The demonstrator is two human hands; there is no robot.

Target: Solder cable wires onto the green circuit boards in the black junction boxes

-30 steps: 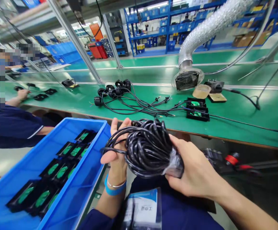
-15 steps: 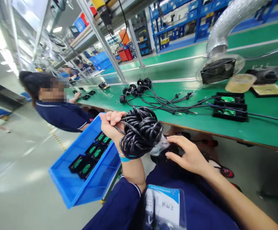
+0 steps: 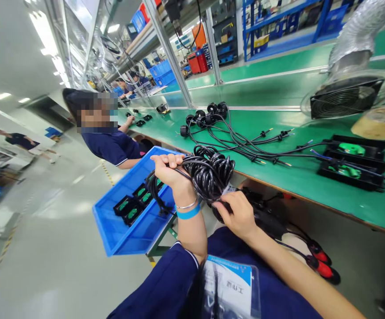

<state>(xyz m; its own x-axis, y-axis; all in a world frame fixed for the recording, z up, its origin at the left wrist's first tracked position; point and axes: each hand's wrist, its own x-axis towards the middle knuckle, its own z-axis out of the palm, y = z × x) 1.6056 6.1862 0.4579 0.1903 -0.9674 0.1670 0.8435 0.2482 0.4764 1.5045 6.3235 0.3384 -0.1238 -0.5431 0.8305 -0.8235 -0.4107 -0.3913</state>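
Observation:
My left hand is closed around a bundle of coiled black cables, lifted in front of the bench edge. Some cable ends hang from this hand over the blue bin. With thumb and fingers drawn together, my right hand grips the lower end of the same bundle, beside a bit of clear plastic wrap. Below my left wrist, the blue bin holds several black housings with green parts inside.
On the green bench lie several black cables with round black plugs. Two black housings sit at right, near a fan under a silver duct. A co-worker sits at left. Red-tipped cables or shoes show under the bench.
My view has swung left, so the bench things appear further right. My right hand has closed on the bundle's lower end. Cable ends now hang over the bin.

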